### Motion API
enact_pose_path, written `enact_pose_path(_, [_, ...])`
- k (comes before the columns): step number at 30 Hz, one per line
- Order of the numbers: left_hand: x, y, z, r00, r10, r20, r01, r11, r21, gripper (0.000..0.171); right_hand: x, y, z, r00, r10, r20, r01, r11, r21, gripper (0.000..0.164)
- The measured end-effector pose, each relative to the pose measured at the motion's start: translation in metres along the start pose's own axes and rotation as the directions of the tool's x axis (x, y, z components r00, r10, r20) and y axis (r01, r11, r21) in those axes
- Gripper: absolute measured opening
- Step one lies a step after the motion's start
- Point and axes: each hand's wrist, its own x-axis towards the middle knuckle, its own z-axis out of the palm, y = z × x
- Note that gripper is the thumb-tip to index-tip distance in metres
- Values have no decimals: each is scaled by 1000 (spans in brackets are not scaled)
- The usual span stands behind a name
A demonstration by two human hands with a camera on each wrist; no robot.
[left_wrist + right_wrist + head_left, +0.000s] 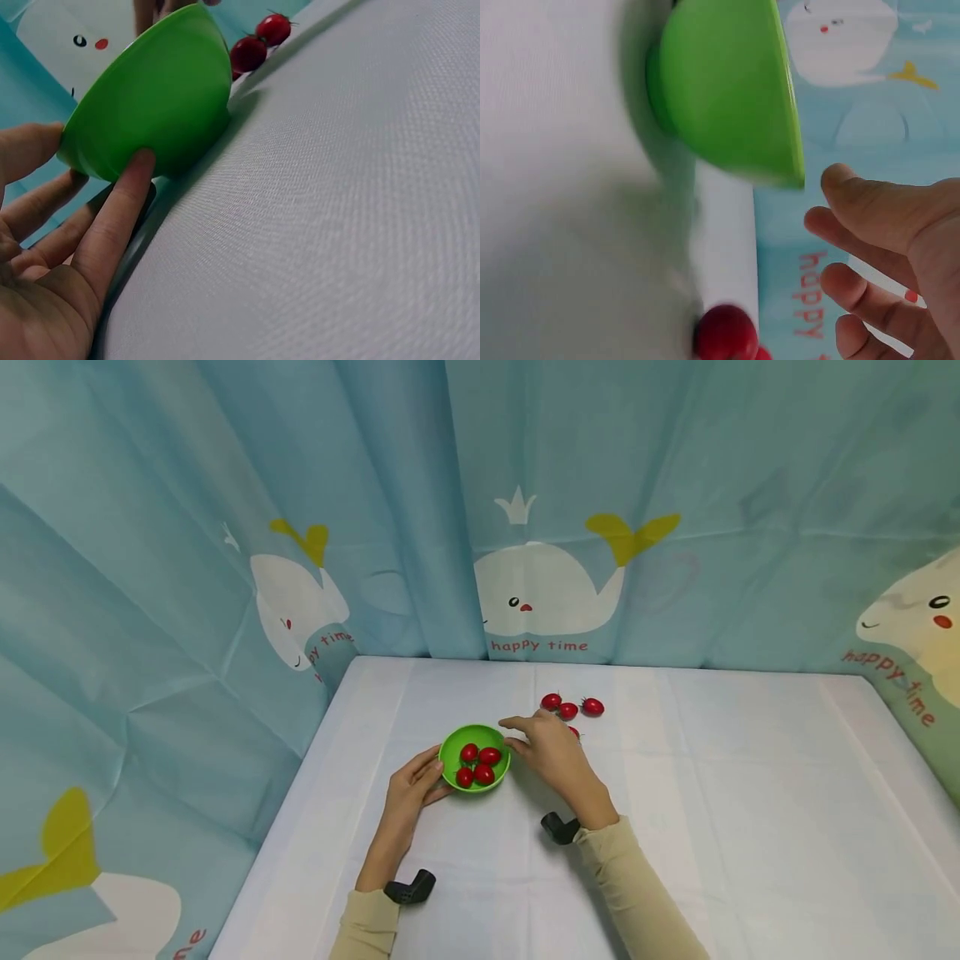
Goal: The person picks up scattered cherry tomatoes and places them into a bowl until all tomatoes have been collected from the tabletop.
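Green bowl (491,735) of tomatoes (483,774) held at 8 o'clock by left hand (407,791); right hand (553,750) at 3 o'clock, grip parted, empty.

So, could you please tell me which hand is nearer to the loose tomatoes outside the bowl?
The right: the right hand is just beside the loose tomatoes, while the left hand holds the green bowl on the side away from them.

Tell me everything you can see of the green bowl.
The green bowl is round, smooth and plastic-looking, with a thin rim and small foot. It sits mouth up on the white cloth, holding four red tomatoes. The left hand holds its side; the right hand is near its rim, not touching.
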Motion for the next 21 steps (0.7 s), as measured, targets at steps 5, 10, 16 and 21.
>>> enact_pose_path(5, [0,-1,0,1000,4,-12,-4,1000,6,48,-2,21,-5,999,53,-7,-53,999,-9,30])
enact_pose_path(10, [0,0,0,1000,-15,-18,15,1000,-3,46,-5,38,-8,993,115,16,-115,993,-16,29])
enact_pose_path(16, [0,1,-1,1000,-7,-10,7,1000,-14,46,-6,46,-8,991,130,40,-129,991,-20,30])
enact_pose_path(21, [0,0,0,1000,-16,-21,16,1000,-12,46,-7,47,-7,991,125,48,-122,991,-49,29])
